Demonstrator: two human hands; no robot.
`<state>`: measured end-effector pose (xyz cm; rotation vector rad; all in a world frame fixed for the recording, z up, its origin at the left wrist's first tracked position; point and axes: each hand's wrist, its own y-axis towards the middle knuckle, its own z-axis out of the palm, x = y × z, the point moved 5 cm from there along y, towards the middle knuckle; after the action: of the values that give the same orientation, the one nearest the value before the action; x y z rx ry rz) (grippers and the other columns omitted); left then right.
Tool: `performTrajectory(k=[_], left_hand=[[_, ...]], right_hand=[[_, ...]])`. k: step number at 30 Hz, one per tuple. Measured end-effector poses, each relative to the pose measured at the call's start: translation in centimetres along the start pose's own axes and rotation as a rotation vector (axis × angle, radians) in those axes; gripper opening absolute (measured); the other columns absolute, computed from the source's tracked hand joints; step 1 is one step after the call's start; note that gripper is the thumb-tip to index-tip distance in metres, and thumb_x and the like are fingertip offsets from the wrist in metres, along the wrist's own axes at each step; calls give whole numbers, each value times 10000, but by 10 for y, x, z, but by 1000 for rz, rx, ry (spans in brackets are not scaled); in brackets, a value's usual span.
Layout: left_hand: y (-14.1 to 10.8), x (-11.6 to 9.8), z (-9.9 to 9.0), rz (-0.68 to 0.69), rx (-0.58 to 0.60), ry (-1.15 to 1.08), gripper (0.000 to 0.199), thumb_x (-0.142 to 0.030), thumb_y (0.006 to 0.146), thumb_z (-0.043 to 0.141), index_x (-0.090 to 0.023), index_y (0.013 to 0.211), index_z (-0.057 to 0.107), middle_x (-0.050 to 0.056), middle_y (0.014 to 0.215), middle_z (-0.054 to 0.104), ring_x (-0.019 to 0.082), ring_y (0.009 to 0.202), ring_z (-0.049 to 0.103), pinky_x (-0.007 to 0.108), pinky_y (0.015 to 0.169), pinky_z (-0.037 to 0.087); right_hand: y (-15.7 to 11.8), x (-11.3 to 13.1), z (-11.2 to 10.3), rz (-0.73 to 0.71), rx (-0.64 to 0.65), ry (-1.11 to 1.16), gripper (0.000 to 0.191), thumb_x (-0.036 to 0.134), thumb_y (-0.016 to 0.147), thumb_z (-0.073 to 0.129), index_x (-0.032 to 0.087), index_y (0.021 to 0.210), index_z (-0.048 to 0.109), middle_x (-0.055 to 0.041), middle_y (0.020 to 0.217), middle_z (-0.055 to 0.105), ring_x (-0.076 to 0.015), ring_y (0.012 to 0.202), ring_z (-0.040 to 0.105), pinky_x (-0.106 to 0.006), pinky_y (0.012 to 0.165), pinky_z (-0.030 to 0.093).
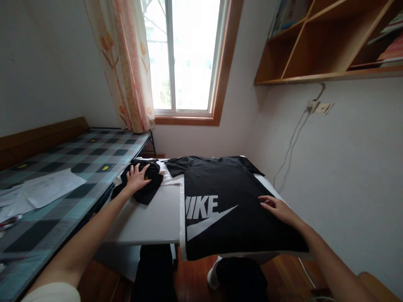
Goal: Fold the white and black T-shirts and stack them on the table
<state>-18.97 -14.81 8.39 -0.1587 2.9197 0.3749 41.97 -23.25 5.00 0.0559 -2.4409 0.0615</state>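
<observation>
A black T-shirt point(233, 222) with a grey NIKE print lies spread over the right part of the white table point(147, 226), its collar toward the window and its hem at the near edge. White cloth shows along its left side. My right hand point(275, 207) rests on the right half of the shirt, fingers loosely bent and partly apart, gripping nothing I can see. On the far left of the table is a bunched black garment point(151, 191) with a small yellow mark. My left hand point(137, 178) lies on top of it with fingers spread.
A bed point(59, 157) with a checked cover stands to the left, with papers point(53, 186) on it. A curtain point(134, 84) hangs by the window point(192, 58). At the upper right is a wooden shelf point(327, 42), above a wall socket point(324, 108) with a hanging cord.
</observation>
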Motion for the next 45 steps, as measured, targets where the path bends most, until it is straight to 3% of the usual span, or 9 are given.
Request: performTrajectory(k=[6,11,15,23,30,34,38,41,45], left_hand=[[11,-14,10,119,-13,92,452,-422,872,502,-251,1284,576,119,1345,502,322,1227,415,435,971,374],[20,-22,0,119,4,128,331,-318,910,415,-202,995,713,116,1123,643,270,1025,561,355,862,423],[29,-16,-9,39,40,110,369,-348,937,352,-215,1101,656,108,1021,679,256,907,638,320,774,462],[46,-8,-3,141,185,144,616,-135,797,515,-292,1389,454,158,1364,445,262,883,660,364,800,488],[56,-6,-2,143,158,77,304,-145,803,503,-150,1071,646,107,1003,669,276,904,635,364,801,469],[61,9,-20,-22,0,-144,220,-169,782,520,-203,967,635,45,813,671,224,791,648,282,702,472],[65,25,-63,-263,-424,-538,62,-195,812,508,-185,838,563,-21,619,560,161,587,573,247,568,433],[67,8,-108,-157,-806,-710,70,-142,836,509,-168,771,508,-34,665,524,119,664,527,229,637,423],[76,-64,-155,179,-951,-915,139,-149,884,526,-164,748,498,-42,677,495,87,673,479,225,653,406]], right_hand=[[29,45,36,-89,67,8,442,478,800,523,166,1086,651,-57,835,666,-193,753,609,-315,727,479],[43,72,59,-133,117,22,400,445,805,539,179,1080,658,-41,834,655,-174,741,597,-307,724,482],[50,83,67,-135,144,38,378,429,809,543,188,1073,666,-42,843,658,-174,752,601,-302,718,487],[67,86,74,-176,160,31,353,410,818,536,185,1058,663,-43,848,666,-168,738,604,-300,720,487],[80,60,79,-166,-63,33,335,402,827,474,181,972,680,-48,827,679,-189,739,605,-323,722,469],[76,50,79,-177,-252,72,332,408,814,456,190,906,689,-66,905,698,-206,775,617,-339,741,468],[74,48,79,-193,-302,111,326,419,796,473,197,873,698,-68,893,708,-214,773,627,-346,739,477],[74,45,79,-188,-305,124,318,420,803,481,198,878,696,-69,907,707,-219,790,631,-350,749,479],[76,49,81,-162,-261,196,374,494,822,502,179,908,684,-67,818,678,-216,759,625,-359,747,488]])
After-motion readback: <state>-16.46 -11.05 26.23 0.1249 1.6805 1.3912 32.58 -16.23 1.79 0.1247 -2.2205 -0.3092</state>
